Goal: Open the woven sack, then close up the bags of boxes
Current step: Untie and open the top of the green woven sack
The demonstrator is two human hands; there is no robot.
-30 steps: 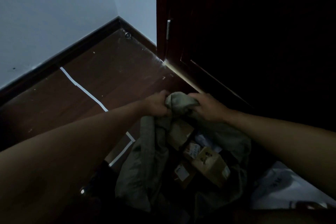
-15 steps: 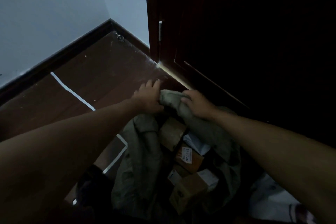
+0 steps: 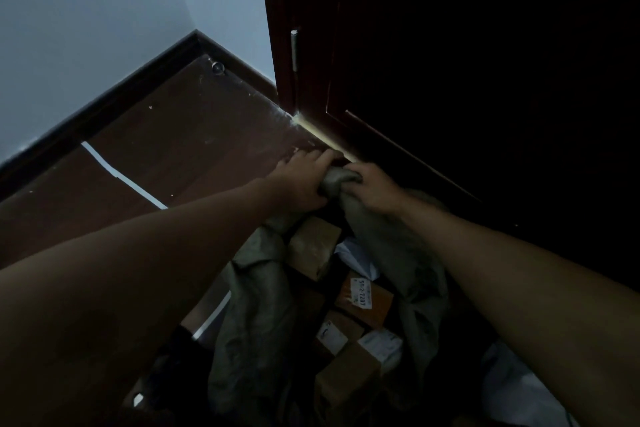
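A grey-green woven sack lies open on the dark floor below me. Several cardboard boxes with white labels show inside its mouth. The far rim of the sack is bunched into a twisted wad. My right hand grips that wad from the right. My left hand presses against the wad from the left, its fingers stretched forward over the floor. Both forearms reach out over the sack.
A dark wooden door stands right behind the sack, a strip of light under it. White walls with a dark skirting board meet in the corner at the left. White tape runs across the floor. A white bag lies at bottom right.
Both hands have pushed the bunched rim farther away, toward the door. My left hand has loosened its grasp and its fingers now stretch forward. More boxes show in the sack.
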